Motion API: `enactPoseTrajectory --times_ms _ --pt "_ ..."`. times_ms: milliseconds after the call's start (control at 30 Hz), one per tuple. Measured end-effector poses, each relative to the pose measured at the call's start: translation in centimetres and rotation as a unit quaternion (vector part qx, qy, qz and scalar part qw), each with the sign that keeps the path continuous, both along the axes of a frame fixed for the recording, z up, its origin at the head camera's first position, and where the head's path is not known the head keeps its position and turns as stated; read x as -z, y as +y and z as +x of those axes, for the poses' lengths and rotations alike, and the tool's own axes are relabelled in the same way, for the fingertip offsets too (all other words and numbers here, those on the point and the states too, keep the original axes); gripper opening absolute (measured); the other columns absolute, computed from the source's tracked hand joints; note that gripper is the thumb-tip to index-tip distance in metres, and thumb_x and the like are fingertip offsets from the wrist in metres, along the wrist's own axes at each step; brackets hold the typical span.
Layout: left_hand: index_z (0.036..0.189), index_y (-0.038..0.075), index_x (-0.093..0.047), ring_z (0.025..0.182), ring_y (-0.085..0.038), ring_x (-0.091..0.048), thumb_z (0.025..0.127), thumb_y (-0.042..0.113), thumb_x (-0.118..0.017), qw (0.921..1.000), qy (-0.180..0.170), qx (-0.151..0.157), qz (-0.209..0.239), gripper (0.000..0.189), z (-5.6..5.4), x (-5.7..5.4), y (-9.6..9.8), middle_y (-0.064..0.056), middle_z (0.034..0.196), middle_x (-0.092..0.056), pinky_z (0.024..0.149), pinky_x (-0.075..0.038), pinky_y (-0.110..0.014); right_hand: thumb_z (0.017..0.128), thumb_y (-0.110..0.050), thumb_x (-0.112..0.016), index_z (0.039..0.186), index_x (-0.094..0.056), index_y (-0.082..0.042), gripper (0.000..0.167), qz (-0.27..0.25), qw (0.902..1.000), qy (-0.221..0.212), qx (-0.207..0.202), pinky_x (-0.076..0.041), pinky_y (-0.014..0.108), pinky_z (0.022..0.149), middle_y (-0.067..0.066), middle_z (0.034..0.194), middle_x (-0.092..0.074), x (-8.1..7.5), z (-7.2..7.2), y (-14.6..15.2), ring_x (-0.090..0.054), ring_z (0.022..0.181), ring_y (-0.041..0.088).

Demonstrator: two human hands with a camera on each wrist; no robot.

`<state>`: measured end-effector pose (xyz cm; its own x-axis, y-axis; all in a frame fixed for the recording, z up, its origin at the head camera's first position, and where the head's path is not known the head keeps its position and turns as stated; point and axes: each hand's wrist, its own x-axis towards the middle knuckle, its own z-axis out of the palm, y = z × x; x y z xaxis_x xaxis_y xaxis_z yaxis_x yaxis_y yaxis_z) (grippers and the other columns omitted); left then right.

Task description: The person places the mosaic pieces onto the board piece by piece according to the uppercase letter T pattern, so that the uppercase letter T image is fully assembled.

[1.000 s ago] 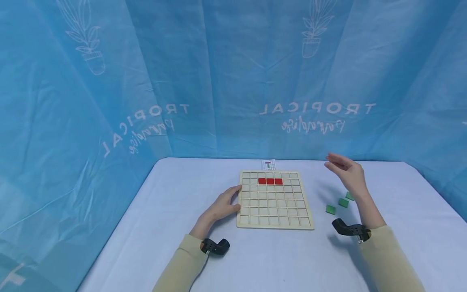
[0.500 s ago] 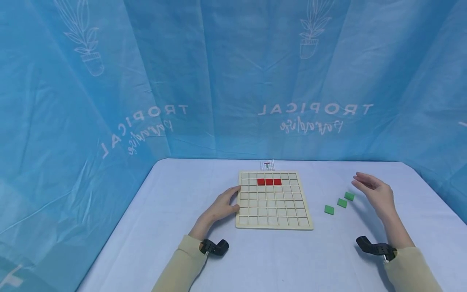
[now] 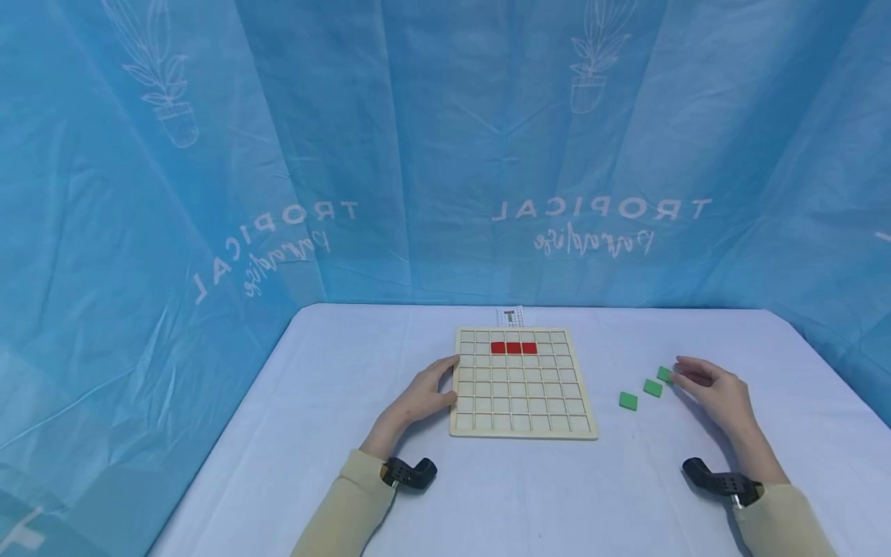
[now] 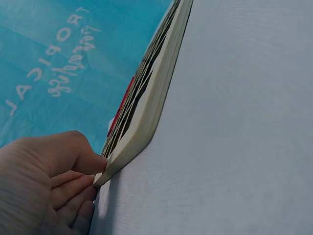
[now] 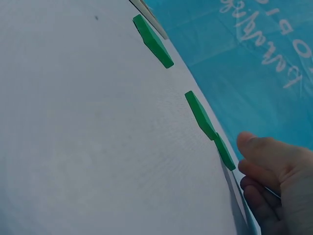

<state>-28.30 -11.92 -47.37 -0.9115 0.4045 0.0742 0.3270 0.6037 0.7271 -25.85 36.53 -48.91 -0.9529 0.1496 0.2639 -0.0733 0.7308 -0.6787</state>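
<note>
At 9 o'clock on the wooden grid board [image 3: 524, 390], we see the left hand [image 3: 419, 393] touching its edge, thumb and index finger spread rather than gripping. Three red tiles [image 3: 513, 348] fill neighbouring cells in the second row from the far side, near 12 o'clock. Beyond, at 12 o'clock, lies a gridded card [image 3: 510, 316], its pattern too small for us to read fully. Three green tiles [image 3: 653, 387] lie on the tabletop [image 3: 543, 495] at 3 o'clock from the board. The right hand [image 3: 720, 397] sits at 4 o'clock from the farthest one, fingers bent but parted, partly covering it; we cannot tell whether they touch. The left wrist view shows the board nearly edge-on, its cells mostly hidden; the frame cuts off both sleeves [image 3: 351, 503].
</note>
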Motion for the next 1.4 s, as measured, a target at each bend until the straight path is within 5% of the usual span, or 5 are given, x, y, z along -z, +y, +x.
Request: enactPoseTrajectory --times_ms 900,1200,1233,1400 --pt "0.146 0.0 -0.031 0.138 -0.028 -0.027 0.08 0.008 -0.059 1.0 0.004 0.002 0.004 0.072 0.0 0.3 -0.1 -0.014 0.148 -0.034 0.112 -0.025 -0.04 0.09 -0.013 -0.064 0.123 -0.057 0.003 0.038 0.067 0.9968 0.042 -0.011 -0.041 0.059 0.091 0.024 0.115 -0.06 0.8 0.1 -0.3 -0.052 0.109 0.045" --pt "0.146 0.001 -0.03 0.138 -0.027 -0.026 0.082 0.008 -0.06 1.0 0.002 0.002 0.001 0.071 -0.2 0.3 0.0 -0.014 0.149 -0.033 0.112 -0.025 -0.039 0.092 -0.032 -0.06 0.128 -0.055 0.001 0.049 -0.01 0.9983 0.055 0.019 -0.043 0.057 0.089 0.023 0.119 -0.059 -3.6 0.0 -1.1 -0.051 0.113 0.043" --pt "0.146 0.001 -0.03 0.138 -0.027 -0.026 0.082 0.008 -0.06 1.0 0.004 0.002 0.002 0.071 -0.3 0.3 -0.1 -0.014 0.149 -0.033 0.112 -0.025 -0.04 0.091 -0.033 -0.061 0.128 -0.057 -0.002 0.048 -0.024 0.9975 0.061 0.027 -0.046 0.05 0.09 0.021 0.119 -0.06 -4.2 -0.2 -1.3 -0.053 0.113 0.039" --pt "0.146 0.0 -0.03 0.138 -0.027 -0.026 0.081 0.007 -0.06 1.0 0.004 0.005 0.001 0.072 -0.3 0.3 -0.1 -0.014 0.149 -0.033 0.112 -0.025 -0.04 0.09 -0.036 -0.062 0.131 -0.056 -0.005 0.052 -0.058 0.9961 0.066 0.01 -0.048 0.048 0.091 0.019 0.122 -0.059 -7.2 -1.0 -3.9 -0.052 0.116 0.035"
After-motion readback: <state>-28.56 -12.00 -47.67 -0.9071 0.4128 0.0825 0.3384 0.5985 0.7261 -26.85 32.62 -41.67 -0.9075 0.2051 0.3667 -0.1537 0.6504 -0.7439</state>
